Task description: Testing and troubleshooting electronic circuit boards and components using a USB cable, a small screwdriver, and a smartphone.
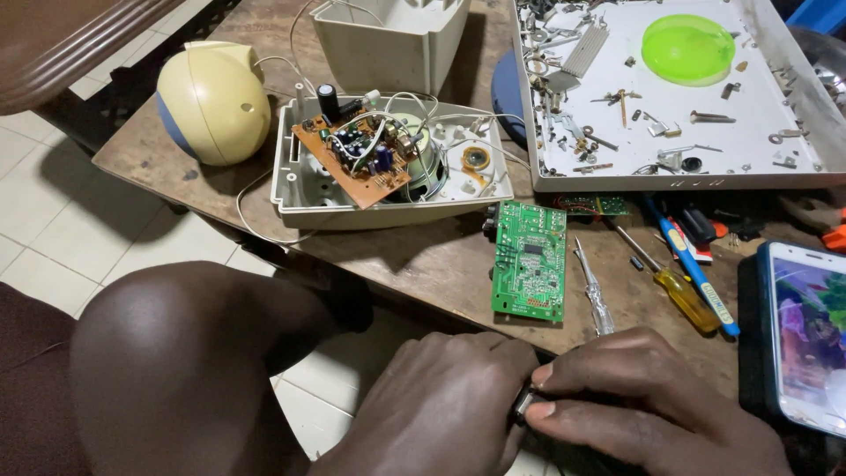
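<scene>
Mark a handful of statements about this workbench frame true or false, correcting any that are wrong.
1. Both hands, the left hand and the right hand, meet on a small dark part. True.
2. The green circuit board sits inside the opened casing. False: it lies flat on the wooden table.
3. The brown circuit board rests in the open white casing. True.
4. The white tray holds only a phone. False: it holds screws, metal bits and a green translucent dome.
5. The yellow-handled screwdriver is held. False: it lies untouched on the table.
</scene>
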